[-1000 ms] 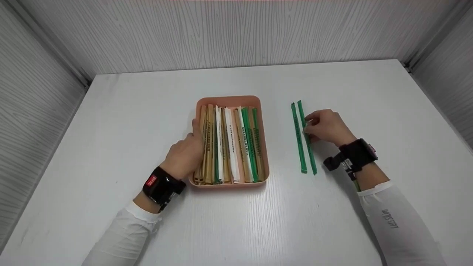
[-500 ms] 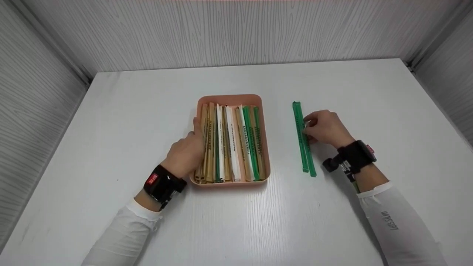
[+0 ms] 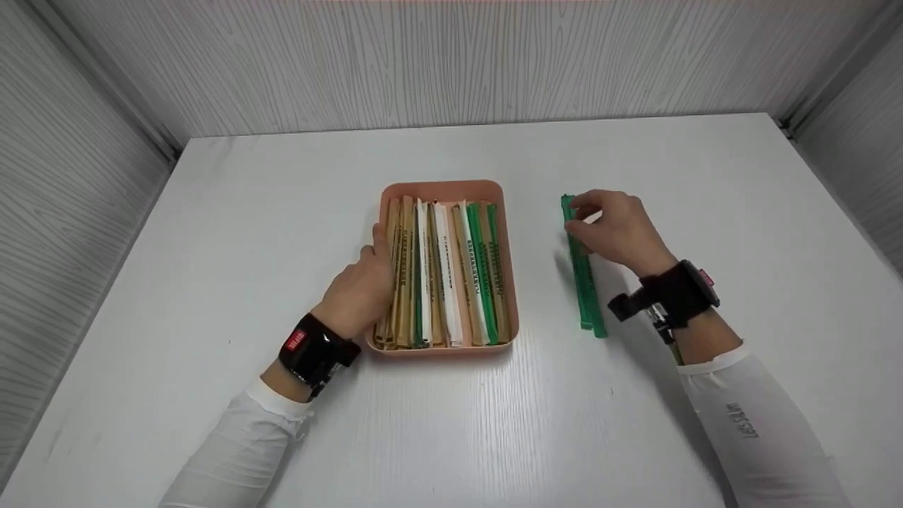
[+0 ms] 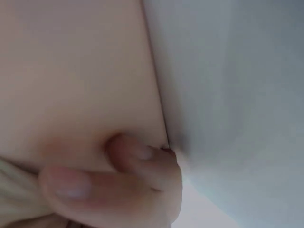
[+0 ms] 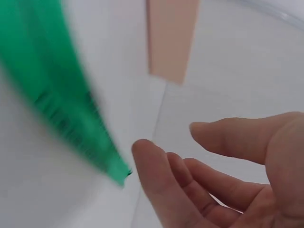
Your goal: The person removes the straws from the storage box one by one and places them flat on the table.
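A pink tray [image 3: 441,189] holds a row of long, slim paper-wrapped straws [image 3: 449,282] in brown, white and green. My left hand [image 3: 356,296] grips the tray's left side, its index finger along the rim; the left wrist view shows fingertips [image 4: 71,187] against the pink wall. Right of the tray, two green wrapped straws [image 3: 585,296] lie side by side on the table. My right hand [image 3: 615,229] is over their upper part and hides some of it. In the right wrist view, thumb and fingers stand apart beside the green straws [image 5: 66,109], with nothing between them.
The white table [image 3: 437,430] runs back to a grey wood-grain panel [image 3: 451,63], with similar panels at left and right. A black camera band [image 3: 317,353] sits on the left wrist and another band [image 3: 674,296] on the right.
The two green straws stood apart, then the right one came left against the other. My right hand has since let go and moved slightly up and left. The left hand stays at the tray.
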A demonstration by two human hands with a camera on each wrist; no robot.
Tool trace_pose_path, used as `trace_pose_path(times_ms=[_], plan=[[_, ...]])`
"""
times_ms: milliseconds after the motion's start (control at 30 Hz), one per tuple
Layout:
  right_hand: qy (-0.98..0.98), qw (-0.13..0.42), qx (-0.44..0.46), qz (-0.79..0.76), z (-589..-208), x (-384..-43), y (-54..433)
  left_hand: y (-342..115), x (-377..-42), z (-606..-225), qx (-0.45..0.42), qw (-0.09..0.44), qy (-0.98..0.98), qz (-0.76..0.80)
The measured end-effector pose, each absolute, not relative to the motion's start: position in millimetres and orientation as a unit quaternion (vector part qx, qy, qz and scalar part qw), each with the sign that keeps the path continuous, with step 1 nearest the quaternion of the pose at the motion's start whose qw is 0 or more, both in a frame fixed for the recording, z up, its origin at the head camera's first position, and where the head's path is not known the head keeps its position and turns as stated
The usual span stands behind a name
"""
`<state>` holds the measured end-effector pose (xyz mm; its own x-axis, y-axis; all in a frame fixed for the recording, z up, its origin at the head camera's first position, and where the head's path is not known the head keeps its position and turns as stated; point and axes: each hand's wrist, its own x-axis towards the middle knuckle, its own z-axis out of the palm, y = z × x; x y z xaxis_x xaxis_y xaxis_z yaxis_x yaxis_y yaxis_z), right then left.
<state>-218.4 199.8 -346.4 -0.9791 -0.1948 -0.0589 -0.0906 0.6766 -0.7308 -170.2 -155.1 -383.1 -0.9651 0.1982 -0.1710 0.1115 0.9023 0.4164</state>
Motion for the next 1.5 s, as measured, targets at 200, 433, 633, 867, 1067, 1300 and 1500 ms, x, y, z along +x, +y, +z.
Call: trace_pose_path(times_ms=[200, 433, 633, 867, 1067, 1300, 1500], plan=[[0.903, 0.040, -0.151, -0.400, -329, -223, 148, -152, -173, -382, 0.001, 0.136, 0.941, 0.309], [0.905, 0.046, -0.207, -0.369, -316, -232, 91, -150, -175, -381, -0.070, 0.151, 0.910, 0.379], [0.912, 0.065, -0.227, -0.337, -324, -238, 48, -153, -170, -384, 0.071, 0.056, 0.966, 0.244], [0.925, 0.099, -0.259, -0.261, -347, -235, 15, -152, -167, -386, 0.109, 0.010, 0.978, 0.177], [0.938, 0.104, -0.270, -0.190, -359, -235, 4, -152, -169, -385, 0.094, 0.030, 0.976, 0.192], [0.941, 0.105, -0.265, -0.182, -362, -235, 6, -150, -170, -383, 0.073, 0.049, 0.971, 0.224], [0.936, 0.145, -0.242, -0.211, -363, -238, 8, -151, -169, -386, 0.109, 0.019, 0.976, 0.190]])
